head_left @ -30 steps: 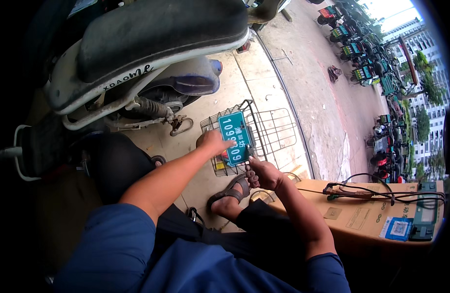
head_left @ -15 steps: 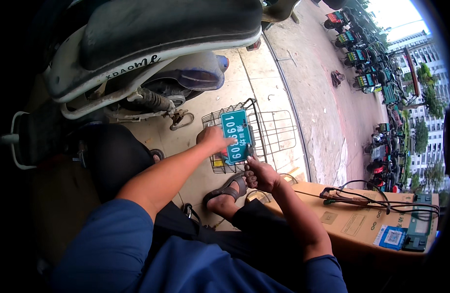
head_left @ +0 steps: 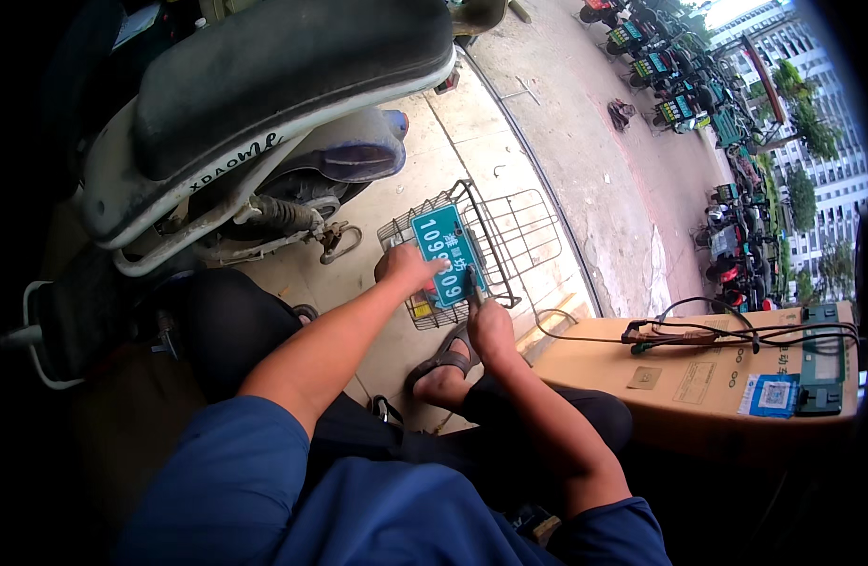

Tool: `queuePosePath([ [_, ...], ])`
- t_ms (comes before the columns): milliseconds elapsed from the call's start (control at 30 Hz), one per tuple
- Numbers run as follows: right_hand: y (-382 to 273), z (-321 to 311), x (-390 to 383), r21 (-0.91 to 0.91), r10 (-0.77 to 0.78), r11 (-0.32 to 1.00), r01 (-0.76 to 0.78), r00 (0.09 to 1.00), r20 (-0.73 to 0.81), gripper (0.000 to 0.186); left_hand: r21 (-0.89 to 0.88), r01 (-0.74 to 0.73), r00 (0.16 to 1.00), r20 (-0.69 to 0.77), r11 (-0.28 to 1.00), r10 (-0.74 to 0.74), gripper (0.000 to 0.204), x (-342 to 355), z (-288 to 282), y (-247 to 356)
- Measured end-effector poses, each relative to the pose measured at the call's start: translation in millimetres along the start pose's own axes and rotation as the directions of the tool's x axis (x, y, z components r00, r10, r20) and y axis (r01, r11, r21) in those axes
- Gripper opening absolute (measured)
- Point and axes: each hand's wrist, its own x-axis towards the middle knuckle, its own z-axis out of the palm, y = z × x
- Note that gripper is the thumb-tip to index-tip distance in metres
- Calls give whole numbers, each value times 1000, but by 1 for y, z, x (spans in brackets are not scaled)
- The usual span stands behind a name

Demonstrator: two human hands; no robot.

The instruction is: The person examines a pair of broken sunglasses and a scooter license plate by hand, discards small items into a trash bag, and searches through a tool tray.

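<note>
I'm seeing a green plate (head_left: 438, 232) lying against the wire basket (head_left: 491, 247). My left hand (head_left: 405, 271) is gripping its edge, thumb across its face; my right hand (head_left: 491, 330) is curling tightly around a slim tool (head_left: 478, 294) (type unclear). A scooter (head_left: 292, 80) is standing left.

A hand could come in over the bare floor (head_left: 471, 141) on the far side, between the scooter (head_left: 292, 80) at left and the wire basket (head_left: 490, 250). The cardboard box (head_left: 594, 358) bounds the right; nearer, the left hand (head_left: 408, 271), right hand (head_left: 490, 330) and sandaled foot (head_left: 443, 370) crowd the way to the green plate (head_left: 437, 236).
</note>
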Motion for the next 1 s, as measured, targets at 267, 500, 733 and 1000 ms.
queuePosePath([
  [267, 0, -14, -1, -76, -55, 996, 55, 998, -7, 31, 61, 18, 1000, -4, 998, -18, 63, -12, -10, 9],
  [500, 10, -14, 5, -152, -107, 981, 121, 989, 98, 35, 64, -1, 1000, 30, 998, -1, 53, -1, -3, -4],
  [733, 8, -61, 37, 420, 53, 750, -510, 680, 731, 44, 51, -24, 1000, 12, 998, 24, 55, 4, -4, -4],
  [1000, 23, -74, 51, 390, -54, 804, -449, 598, 800, 40, 47, -13, 1000, 20, 999, 12, 54, -8, -11, 8],
])
